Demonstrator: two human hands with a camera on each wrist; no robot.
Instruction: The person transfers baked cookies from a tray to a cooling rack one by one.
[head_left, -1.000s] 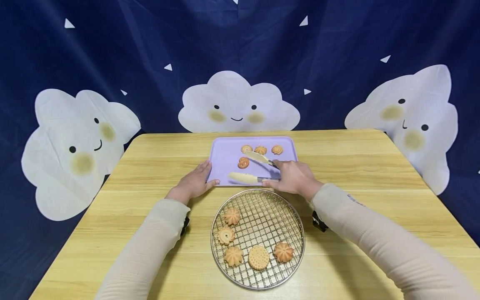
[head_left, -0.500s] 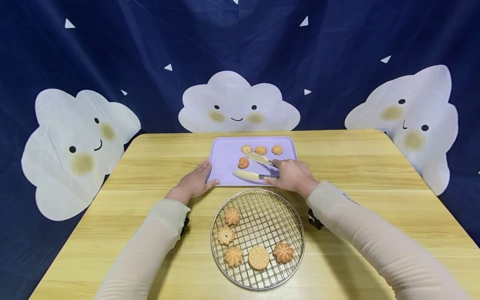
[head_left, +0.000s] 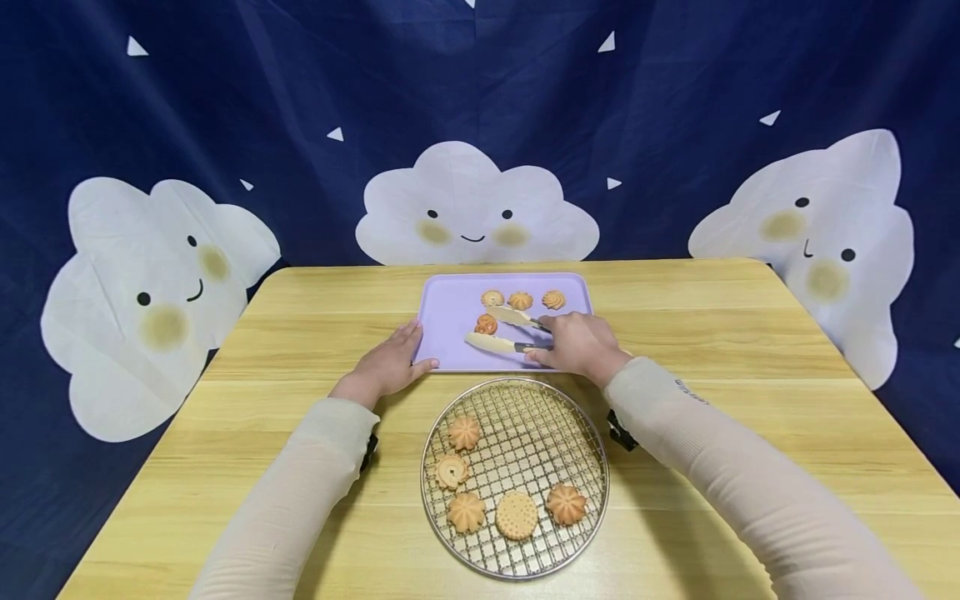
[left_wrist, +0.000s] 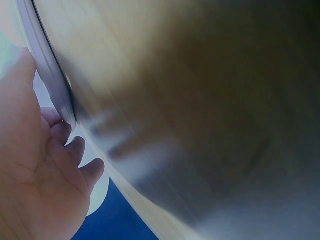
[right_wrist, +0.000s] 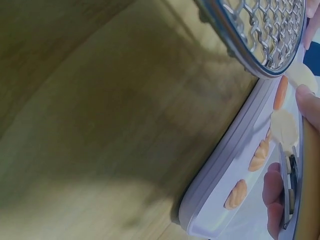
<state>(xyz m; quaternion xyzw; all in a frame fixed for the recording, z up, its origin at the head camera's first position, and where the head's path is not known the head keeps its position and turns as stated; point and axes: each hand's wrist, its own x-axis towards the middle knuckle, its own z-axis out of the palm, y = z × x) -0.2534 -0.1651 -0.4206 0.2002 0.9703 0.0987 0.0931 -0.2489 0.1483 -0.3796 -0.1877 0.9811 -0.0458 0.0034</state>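
Note:
Tongs with cream tips and dark metal arms are held in my right hand, thumb on the near arm and fingers on the far one. Their tips stand apart on either side of a dark brown pretzel-shaped cookie on the lilac tray. Behind it on the tray lie a ring-shaped cookie, a ridged flower cookie and a swirl cookie. My left hand rests at the tray's near left corner, fingers along the left rim and thumb on the front rim.
A round wire rack stands in front of the tray, bearing several cookies, among them a dotted round cookie. Both sit on a wooden table. Behind hangs a dark blue cloth with smiling clouds.
My right hand has moved slightly left and away from me with the tongs. Their near tip has come closer to the brown cookie, narrowing the gap. The left hand has stayed put.

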